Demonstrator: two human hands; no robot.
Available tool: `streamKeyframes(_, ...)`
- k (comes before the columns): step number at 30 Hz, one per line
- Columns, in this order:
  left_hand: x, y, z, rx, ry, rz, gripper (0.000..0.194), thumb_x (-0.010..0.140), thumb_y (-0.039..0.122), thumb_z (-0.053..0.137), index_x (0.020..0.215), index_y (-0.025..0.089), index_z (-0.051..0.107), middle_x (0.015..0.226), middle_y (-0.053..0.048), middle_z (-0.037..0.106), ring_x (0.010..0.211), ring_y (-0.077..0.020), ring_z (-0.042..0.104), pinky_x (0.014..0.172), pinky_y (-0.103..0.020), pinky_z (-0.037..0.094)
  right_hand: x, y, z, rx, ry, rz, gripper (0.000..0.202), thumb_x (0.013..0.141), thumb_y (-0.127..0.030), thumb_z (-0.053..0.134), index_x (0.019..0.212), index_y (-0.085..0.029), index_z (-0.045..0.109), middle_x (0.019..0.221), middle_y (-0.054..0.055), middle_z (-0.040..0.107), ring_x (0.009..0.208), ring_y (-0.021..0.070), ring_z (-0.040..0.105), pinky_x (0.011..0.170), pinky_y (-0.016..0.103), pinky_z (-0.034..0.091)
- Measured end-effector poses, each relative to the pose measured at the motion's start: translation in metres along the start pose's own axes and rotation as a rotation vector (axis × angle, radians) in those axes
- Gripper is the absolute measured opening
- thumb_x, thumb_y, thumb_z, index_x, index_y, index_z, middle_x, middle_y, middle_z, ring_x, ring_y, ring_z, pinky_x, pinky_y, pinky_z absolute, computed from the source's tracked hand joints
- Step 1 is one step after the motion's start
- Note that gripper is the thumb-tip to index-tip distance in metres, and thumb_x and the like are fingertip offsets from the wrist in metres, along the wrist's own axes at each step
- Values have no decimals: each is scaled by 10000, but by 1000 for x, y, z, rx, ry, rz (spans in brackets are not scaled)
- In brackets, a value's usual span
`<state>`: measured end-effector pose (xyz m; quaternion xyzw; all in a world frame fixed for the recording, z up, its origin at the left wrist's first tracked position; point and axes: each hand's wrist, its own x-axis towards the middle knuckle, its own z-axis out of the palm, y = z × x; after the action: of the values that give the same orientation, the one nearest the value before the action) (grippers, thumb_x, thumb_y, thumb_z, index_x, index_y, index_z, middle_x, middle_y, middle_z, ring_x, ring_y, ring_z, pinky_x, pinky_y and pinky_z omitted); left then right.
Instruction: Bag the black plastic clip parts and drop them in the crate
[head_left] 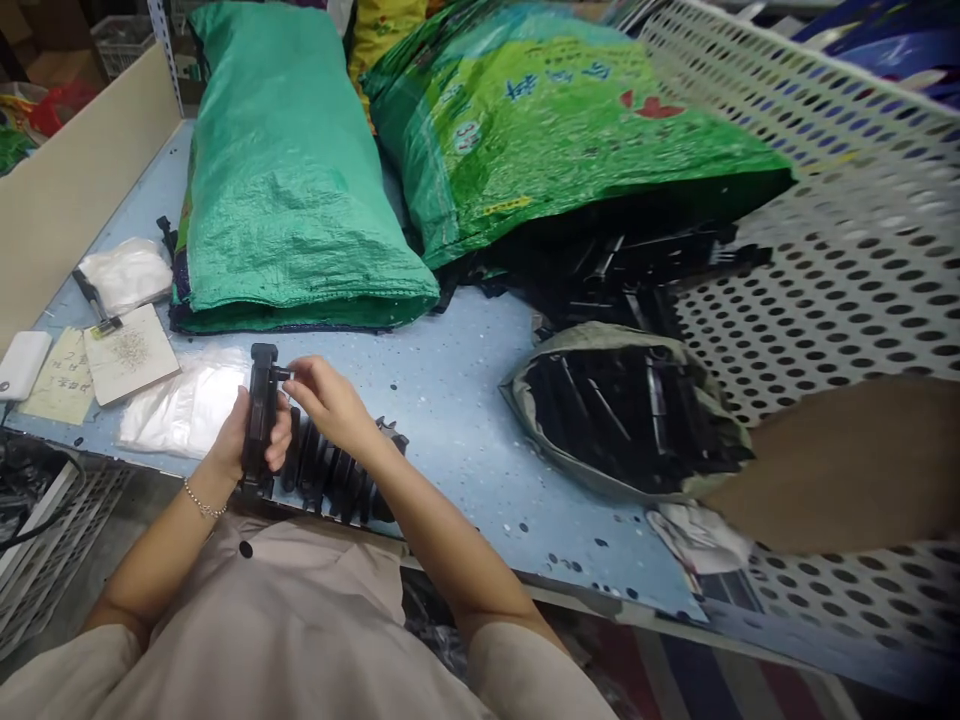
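the black part (259, 415) hides some of your left hand (231, 440); you see the perforated basket (862, 235) cut off at right

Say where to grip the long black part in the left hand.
Likely the lower body of the long black part, from the left, where the left hand wraps it: narrow there, while a stub juts right near the top.

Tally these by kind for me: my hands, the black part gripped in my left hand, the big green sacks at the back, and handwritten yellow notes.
Left hand and right hand: 2
Black part: 1
Plain green sack and printed green sack: 2
Yellow note: 1
Total: 6
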<state>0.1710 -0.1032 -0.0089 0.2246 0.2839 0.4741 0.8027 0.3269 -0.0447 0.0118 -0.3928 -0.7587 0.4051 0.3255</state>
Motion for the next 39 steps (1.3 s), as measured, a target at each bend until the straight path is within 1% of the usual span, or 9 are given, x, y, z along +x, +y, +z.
streamKeyframes(3, -7, 2, 3, 64, 8, -59, 744, 688, 870, 550, 964, 179, 587, 586, 38, 507, 394, -98, 496, 347, -220, 427, -3, -1, -4, -138, -78, -51, 268, 1010, -429, 375, 953, -225, 539, 858, 39, 615, 804, 185, 586, 745, 310, 442)
streamKeyframes(8, -21, 6, 13, 399, 233, 203, 747, 719, 636, 749, 1288, 237, 476, 918, -25, 622, 631, -146, 651, 528, -267, 552, -7, 2, -11, -280, -52, -68, 390, 1008, -525, 323, 838, -235, 520, 755, 32, 569, 708, 185, 537, 652, 301, 386)
streamKeyframes(16, -11, 5, 8, 608, 435, 268, 609, 829, 543, 681, 1309, 239, 463, 924, -35, 645, 631, -140, 624, 568, -275, 542, -7, 3, 8, 331, -187, 251, 509, 993, -627, 225, 804, -231, 482, 563, -35, 428, 479, 138, 392, 486, 271, 337)
streamKeyframes(22, 0, 8, 3, 438, 543, 260, 460, 852, 610, 613, 1049, 206, 515, 754, 20, 606, 602, -121, 623, 567, -245, 526, -43, 6, 29, -358, -296, -120, 395, 988, -540, 417, 905, -188, 575, 897, 108, 648, 819, 218, 585, 689, 315, 422)
streamKeyframes(27, -7, -3, -5, 564, 470, 263, 535, 848, 575, 649, 1216, 224, 481, 757, 21, 610, 627, -133, 635, 596, -255, 537, -69, 10, 30, -330, -346, 153, 406, 1053, -430, 272, 908, -216, 584, 793, 42, 654, 686, 182, 601, 622, 287, 419)
streamKeyframes(30, -20, -3, -22, 638, 455, 93, 636, 816, 552, 702, 1309, 236, 453, 793, 6, 627, 623, -155, 653, 566, -275, 550, -99, 16, 13, -471, -199, 221, 435, 1034, -491, 306, 1113, -210, 628, 1067, 129, 685, 981, 271, 639, 821, 400, 485)
streamKeyframes(33, -26, -9, -34, 546, 515, -124, 631, 797, 582, 709, 1259, 214, 488, 775, -3, 631, 613, -173, 659, 542, -293, 554, -129, 33, 2, -649, -84, 354, 629, 986, -596, 344, 1444, -183, 470, 1497, 223, 444, 1412, 418, 348, 1036, 603, 383)
streamKeyframes(35, -19, -21, -34, 436, 556, -174, 606, 793, 612, 696, 1202, 201, 519, 802, -20, 645, 624, -171, 662, 563, -299, 563, -135, 50, -5, -658, -132, 431, 674, 995, -577, 310, 1548, -193, 326, 1618, 193, 270, 1509, 401, 160, 1097, 645, 316)
streamKeyframes(39, 11, -45, -23, 228, 599, -46, 588, 800, 629, 683, 1174, 205, 524, 827, -29, 664, 713, -182, 688, 673, -320, 588, -113, 82, -27, -646, -178, 402, 569, 1015, -410, 325, 1548, -210, 337, 1637, 140, 257, 1522, 347, 163, 1148, 633, 265)
